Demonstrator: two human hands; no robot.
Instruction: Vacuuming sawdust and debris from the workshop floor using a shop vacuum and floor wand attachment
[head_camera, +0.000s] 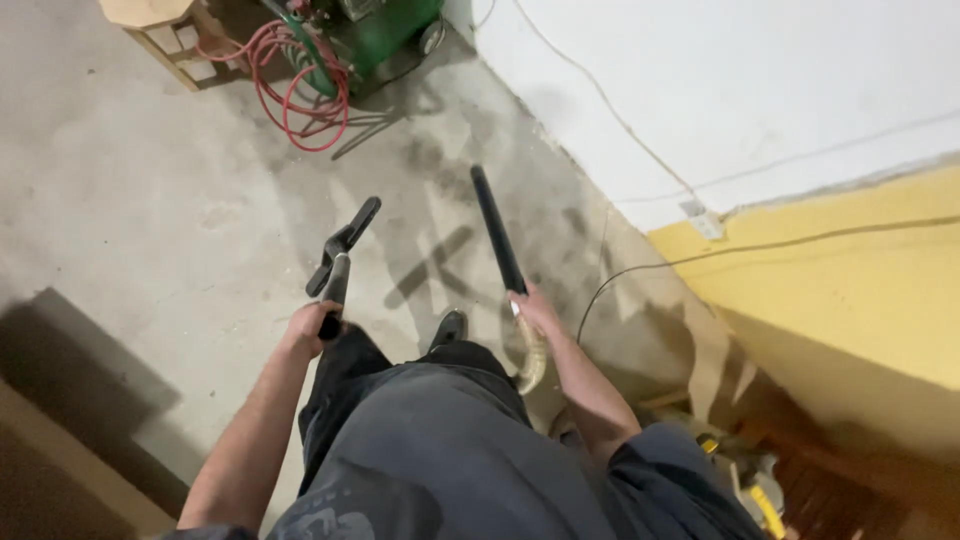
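My left hand (310, 326) grips the short stem of a black vacuum floor nozzle (343, 245), which points away from me over the concrete floor. My right hand (535, 305) holds a long black wand tube (497, 240) by its near end, tip raised toward the wall. A pale ribbed hose (533, 362) curves down from that hand beside my leg. The nozzle and the tube are apart, about a hand's width between them. My dark trousers and one black shoe (449, 327) show below.
A green machine (375, 30) with coiled red hose (300, 90) stands at the far wall, next to a wooden stool (165, 30). A white and yellow wall (800, 200) with cables runs on the right. Tools and clutter (740, 470) lie at lower right.
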